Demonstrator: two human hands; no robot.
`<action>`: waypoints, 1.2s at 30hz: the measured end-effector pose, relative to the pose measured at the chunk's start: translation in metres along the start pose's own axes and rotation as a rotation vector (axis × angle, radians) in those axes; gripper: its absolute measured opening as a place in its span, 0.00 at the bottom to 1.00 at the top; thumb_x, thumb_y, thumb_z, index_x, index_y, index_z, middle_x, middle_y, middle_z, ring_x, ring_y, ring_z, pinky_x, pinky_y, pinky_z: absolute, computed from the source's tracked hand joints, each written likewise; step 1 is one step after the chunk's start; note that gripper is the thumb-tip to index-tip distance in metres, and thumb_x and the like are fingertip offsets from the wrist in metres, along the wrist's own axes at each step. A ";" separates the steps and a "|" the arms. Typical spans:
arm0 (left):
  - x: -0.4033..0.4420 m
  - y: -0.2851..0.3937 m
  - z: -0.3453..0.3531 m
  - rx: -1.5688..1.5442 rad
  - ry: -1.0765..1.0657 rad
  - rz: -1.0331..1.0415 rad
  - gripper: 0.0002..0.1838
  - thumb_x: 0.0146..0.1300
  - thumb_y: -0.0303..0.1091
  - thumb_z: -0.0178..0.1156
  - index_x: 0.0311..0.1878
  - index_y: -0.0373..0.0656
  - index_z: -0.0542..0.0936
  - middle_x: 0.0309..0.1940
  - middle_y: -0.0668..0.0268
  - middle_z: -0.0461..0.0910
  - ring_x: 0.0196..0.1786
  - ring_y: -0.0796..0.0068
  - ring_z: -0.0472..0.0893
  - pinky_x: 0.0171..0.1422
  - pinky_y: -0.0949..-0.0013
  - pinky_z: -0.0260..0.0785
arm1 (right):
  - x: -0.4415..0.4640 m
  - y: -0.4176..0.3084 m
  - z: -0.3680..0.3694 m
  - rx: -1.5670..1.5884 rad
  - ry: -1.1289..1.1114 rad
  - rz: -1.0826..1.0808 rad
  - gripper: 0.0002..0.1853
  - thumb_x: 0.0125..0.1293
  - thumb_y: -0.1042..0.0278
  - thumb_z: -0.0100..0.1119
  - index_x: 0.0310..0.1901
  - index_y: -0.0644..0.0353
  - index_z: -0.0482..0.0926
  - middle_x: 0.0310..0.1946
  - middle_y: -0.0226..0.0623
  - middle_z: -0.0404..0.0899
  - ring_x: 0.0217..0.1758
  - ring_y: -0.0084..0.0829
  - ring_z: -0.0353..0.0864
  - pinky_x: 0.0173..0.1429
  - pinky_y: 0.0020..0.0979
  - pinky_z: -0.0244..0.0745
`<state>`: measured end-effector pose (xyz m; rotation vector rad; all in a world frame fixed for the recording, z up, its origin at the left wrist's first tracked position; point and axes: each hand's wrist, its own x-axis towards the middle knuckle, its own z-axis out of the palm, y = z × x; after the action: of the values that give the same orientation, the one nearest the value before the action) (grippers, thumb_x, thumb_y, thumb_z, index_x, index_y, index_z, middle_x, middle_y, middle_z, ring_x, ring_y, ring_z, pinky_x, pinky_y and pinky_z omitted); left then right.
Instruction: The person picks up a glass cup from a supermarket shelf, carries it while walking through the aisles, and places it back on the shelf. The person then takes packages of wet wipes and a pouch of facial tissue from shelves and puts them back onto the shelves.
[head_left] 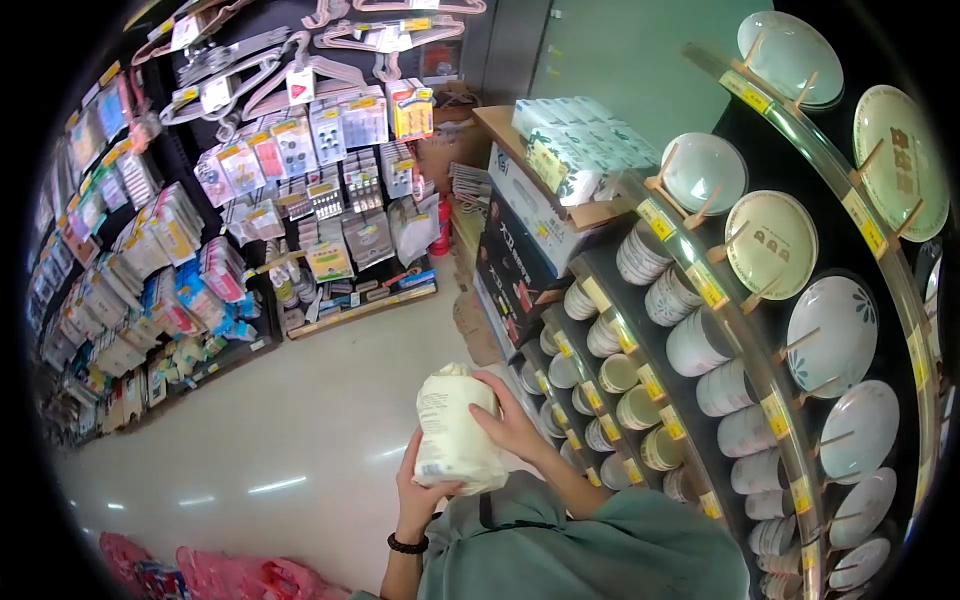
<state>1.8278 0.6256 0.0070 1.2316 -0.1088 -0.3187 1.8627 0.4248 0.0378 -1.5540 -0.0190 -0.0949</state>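
A pale cream, soft plastic-wrapped package [450, 425] with small printed text is held in front of the green clothing, between both hands. My left hand [422, 478] grips its lower left side, the thumb along the bottom edge; a dark beaded bracelet [408, 544] is on that wrist. On the upper right side of the package is my right hand [510, 420], its thumb on the front face and fingers around the top right edge. The rear of the package is hidden.
Shelves of bowls [700, 340] and upright plates [770, 245] stand close on the right. Stacked boxes [515, 260] bear wrapped packs [580, 145]. Hanging goods [325, 130] fill racks ahead and left. Pink bags [250, 575] lie at the lower left on the pale floor [330, 400].
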 end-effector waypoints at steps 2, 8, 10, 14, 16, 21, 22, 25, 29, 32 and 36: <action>0.025 0.009 -0.002 -0.229 0.041 -0.065 0.52 0.45 0.21 0.72 0.75 0.33 0.58 0.62 0.57 0.75 0.62 0.65 0.77 0.68 0.62 0.70 | 0.021 0.008 -0.003 -0.129 -0.008 -0.046 0.32 0.69 0.68 0.61 0.71 0.61 0.60 0.66 0.43 0.66 0.72 0.34 0.63 0.74 0.33 0.57; 0.100 -0.017 -0.018 -0.170 0.104 -0.149 0.46 0.48 0.19 0.65 0.74 0.33 0.60 0.60 0.57 0.76 0.58 0.66 0.79 0.63 0.64 0.73 | 0.071 0.058 -0.016 -0.191 0.088 0.135 0.36 0.70 0.65 0.62 0.73 0.62 0.55 0.70 0.45 0.60 0.75 0.36 0.58 0.73 0.34 0.61; 0.130 -0.015 -0.017 -0.165 0.118 -0.140 0.46 0.47 0.18 0.66 0.74 0.32 0.60 0.60 0.57 0.76 0.58 0.65 0.79 0.63 0.64 0.73 | 0.091 0.074 -0.028 0.019 0.061 0.248 0.36 0.71 0.65 0.61 0.74 0.62 0.53 0.71 0.45 0.60 0.75 0.36 0.58 0.72 0.34 0.63; 0.206 0.000 -0.019 0.230 0.020 0.098 0.48 0.49 0.20 0.71 0.75 0.33 0.59 0.67 0.49 0.69 0.64 0.58 0.75 0.66 0.59 0.71 | 0.155 0.067 -0.047 0.408 -0.060 0.438 0.37 0.73 0.67 0.58 0.76 0.60 0.50 0.71 0.45 0.60 0.76 0.35 0.58 0.72 0.33 0.64; 0.253 0.011 -0.024 0.691 -0.052 0.344 0.49 0.50 0.24 0.74 0.75 0.34 0.58 0.71 0.44 0.64 0.68 0.53 0.72 0.67 0.56 0.69 | 0.198 0.058 -0.060 0.599 -0.141 0.513 0.40 0.73 0.70 0.57 0.78 0.61 0.45 0.73 0.46 0.57 0.78 0.34 0.55 0.75 0.34 0.60; 0.381 0.060 -0.021 0.866 -0.353 0.561 0.60 0.48 0.34 0.80 0.78 0.38 0.50 0.78 0.44 0.48 0.79 0.54 0.56 0.75 0.54 0.58 | 0.302 0.032 -0.085 0.320 -0.001 -0.045 0.51 0.64 0.67 0.68 0.78 0.66 0.40 0.77 0.46 0.48 0.81 0.35 0.47 0.80 0.36 0.45; 0.403 0.079 -0.015 0.780 -0.427 0.492 0.62 0.46 0.34 0.81 0.79 0.38 0.47 0.79 0.45 0.47 0.79 0.55 0.55 0.76 0.53 0.57 | 0.318 0.027 -0.097 0.267 0.024 -0.107 0.53 0.62 0.68 0.70 0.78 0.66 0.40 0.77 0.46 0.48 0.81 0.35 0.47 0.80 0.36 0.45; 0.469 0.106 0.020 0.358 -0.531 0.331 0.73 0.39 0.34 0.84 0.79 0.37 0.38 0.78 0.50 0.49 0.78 0.58 0.57 0.77 0.55 0.55 | 0.353 -0.004 -0.125 0.279 0.109 -0.232 0.57 0.57 0.69 0.74 0.78 0.64 0.39 0.78 0.46 0.47 0.80 0.35 0.48 0.80 0.36 0.46; 0.572 0.133 0.083 0.279 -0.675 0.157 0.69 0.37 0.33 0.85 0.77 0.36 0.45 0.73 0.53 0.58 0.74 0.60 0.63 0.76 0.57 0.59 | 0.385 -0.050 -0.167 0.080 0.297 -0.225 0.59 0.53 0.71 0.76 0.78 0.64 0.40 0.77 0.48 0.49 0.80 0.36 0.49 0.80 0.36 0.47; 0.650 0.138 0.133 0.359 -0.923 0.213 0.62 0.40 0.32 0.84 0.74 0.36 0.51 0.69 0.54 0.63 0.71 0.63 0.67 0.74 0.58 0.63 | 0.411 -0.065 -0.210 -0.130 0.499 -0.365 0.60 0.49 0.73 0.78 0.78 0.64 0.43 0.75 0.49 0.54 0.79 0.38 0.53 0.79 0.37 0.50; 0.723 0.151 0.247 0.191 -1.161 0.219 0.57 0.44 0.32 0.82 0.72 0.35 0.53 0.67 0.53 0.65 0.68 0.62 0.70 0.72 0.60 0.65 | 0.438 -0.093 -0.270 -0.438 0.759 -0.432 0.54 0.54 0.70 0.76 0.77 0.63 0.49 0.77 0.50 0.54 0.80 0.40 0.52 0.80 0.39 0.49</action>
<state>2.4802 0.2308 0.1667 1.0681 -1.2829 -0.8105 2.2797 0.1326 0.1578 -1.8362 0.2824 -1.0826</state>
